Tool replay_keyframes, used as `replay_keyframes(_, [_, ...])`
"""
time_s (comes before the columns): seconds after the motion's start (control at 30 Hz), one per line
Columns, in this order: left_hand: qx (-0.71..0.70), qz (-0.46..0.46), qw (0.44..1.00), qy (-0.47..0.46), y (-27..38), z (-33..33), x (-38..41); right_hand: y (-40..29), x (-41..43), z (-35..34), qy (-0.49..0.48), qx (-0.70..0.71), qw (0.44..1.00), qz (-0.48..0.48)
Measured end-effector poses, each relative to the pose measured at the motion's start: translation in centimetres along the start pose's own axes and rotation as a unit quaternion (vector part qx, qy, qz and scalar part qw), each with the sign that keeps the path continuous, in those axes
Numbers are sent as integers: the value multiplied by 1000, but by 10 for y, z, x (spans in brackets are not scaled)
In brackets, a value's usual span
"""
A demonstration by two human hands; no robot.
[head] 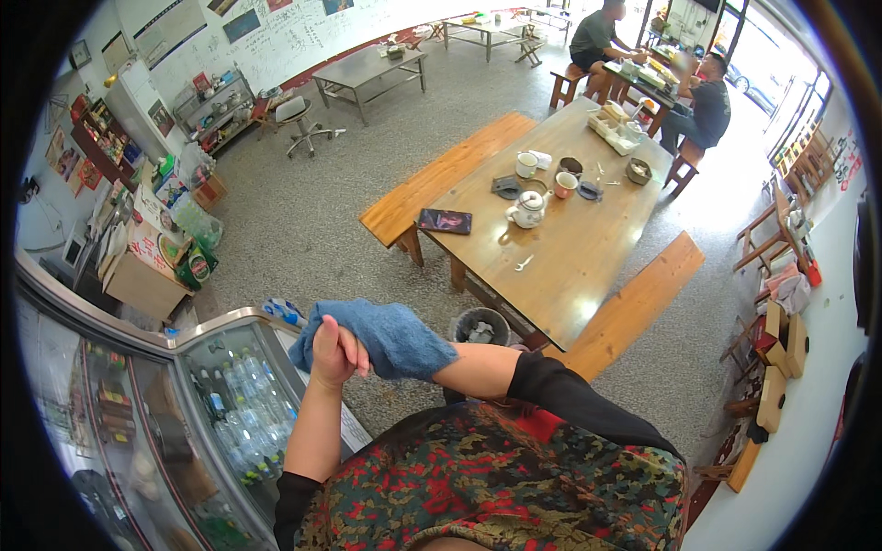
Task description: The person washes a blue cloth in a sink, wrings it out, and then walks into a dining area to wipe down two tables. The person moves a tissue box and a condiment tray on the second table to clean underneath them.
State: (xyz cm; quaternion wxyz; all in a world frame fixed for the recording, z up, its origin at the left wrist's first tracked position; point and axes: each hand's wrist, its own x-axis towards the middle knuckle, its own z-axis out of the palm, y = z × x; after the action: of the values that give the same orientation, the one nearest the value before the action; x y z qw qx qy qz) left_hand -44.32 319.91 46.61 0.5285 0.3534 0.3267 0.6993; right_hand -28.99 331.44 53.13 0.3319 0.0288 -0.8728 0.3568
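A blue terry towel (396,337) is draped over my right hand and wrist in front of my body. My left hand (339,351) is closed around the towel's left end, thumb pointing up and fingers curled. The towel hides my right hand, so its fingers cannot be seen; only my right forearm (475,368) comes out from under the cloth. Beyond the towel, a waste bin (506,324) with crumpled tissue in it stands on the floor near the table's end.
A glass-fronted drinks cooler (241,392) with bottles is close on my left. Ahead stands a wooden table (558,275) carrying a teapot (529,209), cups and a phone (445,221), between wooden benches (637,303). Two people sit at a farther table.
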Motion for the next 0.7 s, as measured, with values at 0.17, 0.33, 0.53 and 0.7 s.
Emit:
replay_keyframes(0.17, [405, 90, 900, 132, 32, -2, 64, 101, 49, 67, -33, 259, 957, 128])
replay_keyframes(0.33, [746, 409, 520, 82, 82, -12, 130, 137, 95, 83, 22, 332, 926, 179])
replay_keyframes(0.53, [679, 296, 656, -149, 79, -29, 208, 158, 135, 61, 203, 481, 810, 267])
replay_keyframes(0.7, [15, -106, 954, -281, 32, -53, 254, 135, 133, 32, 379, 570, 671, 284])
